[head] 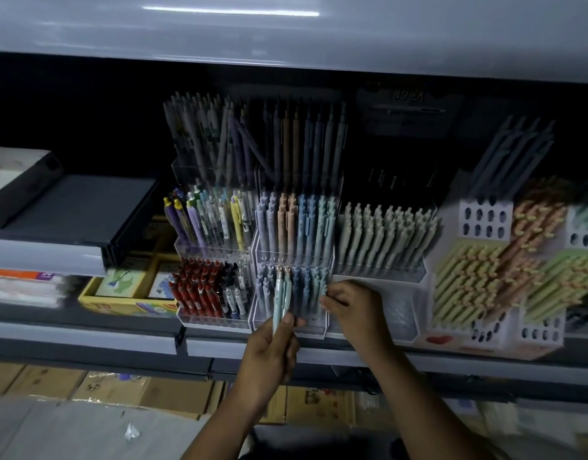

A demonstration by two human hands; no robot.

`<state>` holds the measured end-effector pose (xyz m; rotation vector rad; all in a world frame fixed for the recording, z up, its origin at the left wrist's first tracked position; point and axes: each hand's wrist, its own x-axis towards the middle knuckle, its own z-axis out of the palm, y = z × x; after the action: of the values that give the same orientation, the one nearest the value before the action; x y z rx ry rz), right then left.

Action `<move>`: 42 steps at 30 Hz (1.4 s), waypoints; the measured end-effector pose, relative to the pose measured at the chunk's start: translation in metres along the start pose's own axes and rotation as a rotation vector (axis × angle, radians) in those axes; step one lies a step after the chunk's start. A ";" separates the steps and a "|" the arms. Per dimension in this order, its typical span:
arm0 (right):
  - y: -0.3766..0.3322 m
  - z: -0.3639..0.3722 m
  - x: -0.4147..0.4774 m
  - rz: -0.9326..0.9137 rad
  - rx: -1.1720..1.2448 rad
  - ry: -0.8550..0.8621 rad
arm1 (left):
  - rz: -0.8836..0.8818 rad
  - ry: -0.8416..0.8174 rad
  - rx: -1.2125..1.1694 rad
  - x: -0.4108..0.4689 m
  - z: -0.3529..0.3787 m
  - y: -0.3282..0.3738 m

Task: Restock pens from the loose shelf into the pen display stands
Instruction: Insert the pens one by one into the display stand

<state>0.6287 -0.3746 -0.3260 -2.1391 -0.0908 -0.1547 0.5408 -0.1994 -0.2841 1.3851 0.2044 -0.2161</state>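
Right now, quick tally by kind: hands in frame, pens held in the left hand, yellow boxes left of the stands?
hands: 2 (left hand, right hand)
pens gripped in the left hand: 2
yellow box: 1
total: 5

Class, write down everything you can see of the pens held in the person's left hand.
The pens are a small bunch, perhaps two or three: slim pale blue-green barrels, matte plastic by the look, peach-toned tops. They stand nearly upright, tops up, gripped at their lower ends by the left hand, in front of the lowest tier of the clear display stand.
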 end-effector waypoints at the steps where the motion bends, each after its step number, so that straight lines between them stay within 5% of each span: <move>1: 0.000 0.001 0.000 -0.007 -0.015 0.003 | 0.001 -0.002 -0.003 0.000 0.000 0.000; 12: -0.006 -0.005 -0.004 0.004 -0.052 -0.002 | -0.026 -0.054 -0.068 0.003 0.003 0.001; 16: -0.030 -0.016 -0.011 -0.143 -0.099 0.143 | -0.095 -0.105 -0.185 0.004 0.002 0.002; 21: -0.076 -0.031 -0.009 -0.034 0.336 -0.146 | -0.127 -0.206 -0.232 0.002 0.001 -0.001; 26: -0.077 -0.032 -0.006 0.035 0.392 -0.263 | -0.104 -0.167 -0.191 0.002 -0.001 -0.003; 34: -0.065 -0.055 0.012 0.053 0.504 0.020 | -0.092 -0.089 -0.111 -0.003 -0.015 -0.002; 42: -0.055 -0.053 0.013 -0.058 0.205 -0.006 | -0.023 0.043 0.026 -0.002 -0.020 -0.006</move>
<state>0.6309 -0.3894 -0.2499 -1.9332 -0.1660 -0.1653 0.5371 -0.1807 -0.2927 1.4147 0.2537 -0.2087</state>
